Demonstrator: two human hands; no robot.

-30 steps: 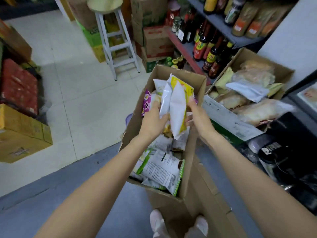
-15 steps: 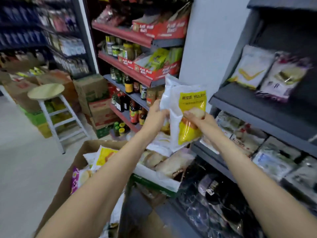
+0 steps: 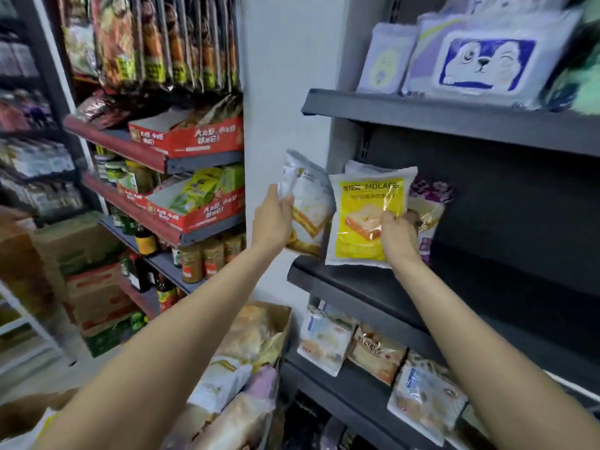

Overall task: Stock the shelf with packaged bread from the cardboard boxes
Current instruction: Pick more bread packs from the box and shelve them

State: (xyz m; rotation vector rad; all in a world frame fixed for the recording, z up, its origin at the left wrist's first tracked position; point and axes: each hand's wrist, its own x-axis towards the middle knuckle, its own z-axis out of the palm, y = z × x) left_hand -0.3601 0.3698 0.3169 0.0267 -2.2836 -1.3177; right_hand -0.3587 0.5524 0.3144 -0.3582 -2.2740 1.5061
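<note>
Grocery aisle, dark grey shelf (image 3: 373, 287) ahead. Nearest me, a cardboard box (image 3: 279, 315) of bread packs sits below my forearms. My left hand (image 3: 272, 222) curls round the edge of a white bread pack (image 3: 311, 203), held off the shelf's left end. My right hand (image 3: 397, 237) grips a yellow bread pack (image 3: 363, 206), its lower edge at the shelf's front. Behind it stands a purple pack (image 3: 430, 196).

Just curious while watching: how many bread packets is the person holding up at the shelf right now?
3 at least: a white packet in the left hand, a yellow packet in the right hand, and a purple-printed packet behind it. More may be hidden.
</note>
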